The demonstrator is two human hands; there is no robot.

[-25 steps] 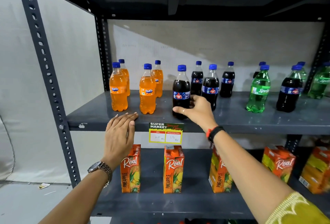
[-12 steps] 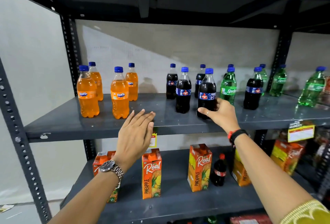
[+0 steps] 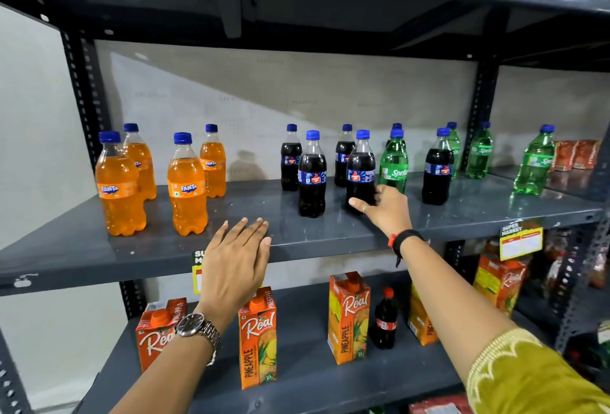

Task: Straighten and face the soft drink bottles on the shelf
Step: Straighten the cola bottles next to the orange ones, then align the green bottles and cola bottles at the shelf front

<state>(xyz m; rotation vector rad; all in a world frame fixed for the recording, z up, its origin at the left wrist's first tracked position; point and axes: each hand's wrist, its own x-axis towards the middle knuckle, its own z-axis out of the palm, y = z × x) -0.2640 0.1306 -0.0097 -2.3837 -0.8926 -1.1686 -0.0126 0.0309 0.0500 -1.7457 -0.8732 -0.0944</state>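
On the grey shelf [image 3: 330, 235] stand several orange Fanta bottles [image 3: 186, 187] at the left, several dark cola bottles [image 3: 312, 177] in the middle and green Sprite bottles [image 3: 394, 164] to the right, all upright with blue caps. My right hand [image 3: 384, 209] grips the base of a front cola bottle [image 3: 361, 167], whose label faces forward. One more cola bottle [image 3: 438, 169] stands among the Sprite bottles. My left hand [image 3: 236, 261] lies flat, fingers together, on the shelf's front edge and holds nothing.
Below, a second shelf holds Real pineapple juice cartons [image 3: 259, 337] and a small red-capped cola bottle [image 3: 384, 321]. Price tags [image 3: 521, 242] hang on the shelf edge. Red packets [image 3: 576, 154] lie at the far right. Perforated uprights [image 3: 478, 116] stand behind the bottles.
The view has swung closer and rightward along the shelf. My right hand stays wrapped on the same front cola bottle, and my left hand has slid a little right along the shelf edge.
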